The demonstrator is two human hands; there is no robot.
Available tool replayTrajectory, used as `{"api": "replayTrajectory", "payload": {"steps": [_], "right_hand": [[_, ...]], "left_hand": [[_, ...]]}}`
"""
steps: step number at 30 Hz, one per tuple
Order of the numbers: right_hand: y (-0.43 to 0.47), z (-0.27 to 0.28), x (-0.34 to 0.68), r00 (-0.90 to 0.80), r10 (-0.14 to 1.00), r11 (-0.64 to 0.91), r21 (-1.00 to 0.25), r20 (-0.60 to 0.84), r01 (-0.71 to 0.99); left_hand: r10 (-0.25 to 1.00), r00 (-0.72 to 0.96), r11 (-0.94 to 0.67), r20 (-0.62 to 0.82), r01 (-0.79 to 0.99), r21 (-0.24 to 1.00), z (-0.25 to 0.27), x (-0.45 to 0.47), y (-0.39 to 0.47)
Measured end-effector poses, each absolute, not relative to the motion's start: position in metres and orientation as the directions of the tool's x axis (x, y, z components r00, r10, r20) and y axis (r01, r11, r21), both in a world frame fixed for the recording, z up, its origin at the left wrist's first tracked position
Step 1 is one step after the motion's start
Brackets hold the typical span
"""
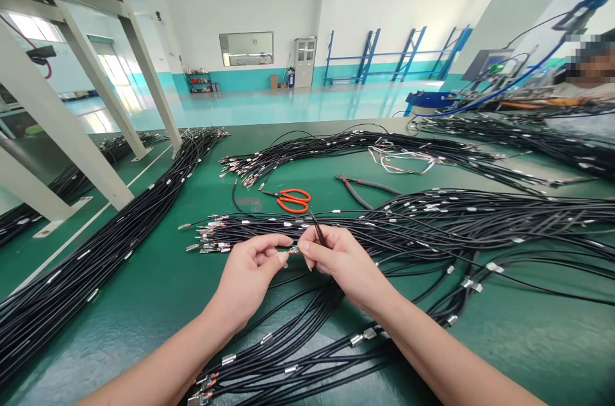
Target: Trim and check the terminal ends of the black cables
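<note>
My left hand [250, 275] is closed, thumb and forefinger pinching the small connector end [293, 250] of a cable, where bits of coloured wire show. Close beside it, my right hand [343, 259] has its fingertips at the same connector, with dark pointed tweezers [317, 227] gripped in the hand and sticking up past the forefinger. Just behind both hands lies a bundle of black cables [269, 227], its connector ends to the left. Another cable bundle [298, 316], fitted with metal sleeves, runs beneath my wrists.
Orange-handled scissors [294, 200] and grey-and-red pliers [360, 188] lie beyond the near bundle. Farther back are more black cables [327, 143] and loose white wires [403, 161]. A long bundle [144, 201] lies left, near white frame posts [148, 73]. A person [589, 86] is at far right.
</note>
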State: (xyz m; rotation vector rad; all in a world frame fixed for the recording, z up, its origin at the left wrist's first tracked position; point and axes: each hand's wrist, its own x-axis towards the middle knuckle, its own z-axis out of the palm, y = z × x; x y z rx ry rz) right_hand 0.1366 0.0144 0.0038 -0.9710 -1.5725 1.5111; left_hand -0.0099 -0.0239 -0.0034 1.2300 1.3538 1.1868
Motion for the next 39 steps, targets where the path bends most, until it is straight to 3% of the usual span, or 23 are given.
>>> {"api": "replayTrajectory", "payload": {"steps": [5, 17, 26, 29, 34, 37, 39], "right_hand": [[0.016, 0.001, 0.137, -0.428, 0.904, 0.070, -0.994, 0.027, 0.086], [0.016, 0.000, 0.138, -0.428, 0.902, 0.119, -0.984, 0.050, 0.135], [0.016, 0.001, 0.138, -0.437, 0.893, 0.213, -0.955, 0.105, 0.206], [0.017, 0.002, 0.138, -0.432, 0.889, 0.274, -0.931, 0.150, 0.240], [0.014, 0.005, 0.135, -0.416, 0.873, 0.408, -0.847, 0.253, 0.342], [0.014, 0.005, 0.136, -0.409, 0.855, 0.480, -0.783, 0.317, 0.396], [0.018, 0.002, 0.139, -0.400, 0.842, 0.523, -0.733, 0.362, 0.435]], "left_hand": [[0.996, -0.070, -0.037, 0.049, 0.163, 0.986, -0.006, -0.010, -0.024], [0.990, -0.139, 0.049, -0.036, 0.092, 0.995, -0.005, -0.009, -0.025], [0.995, -0.104, 0.023, -0.005, 0.170, 0.985, -0.005, -0.011, -0.025], [0.993, -0.071, -0.073, 0.099, 0.302, 0.951, -0.004, -0.012, -0.026], [0.920, 0.067, -0.354, 0.385, 0.562, 0.748, -0.003, -0.016, -0.026], [0.915, 0.030, -0.340, 0.401, 0.591, 0.732, 0.005, -0.020, -0.025], [0.930, -0.074, -0.260, 0.359, 0.559, 0.788, 0.014, -0.026, -0.023]]}}
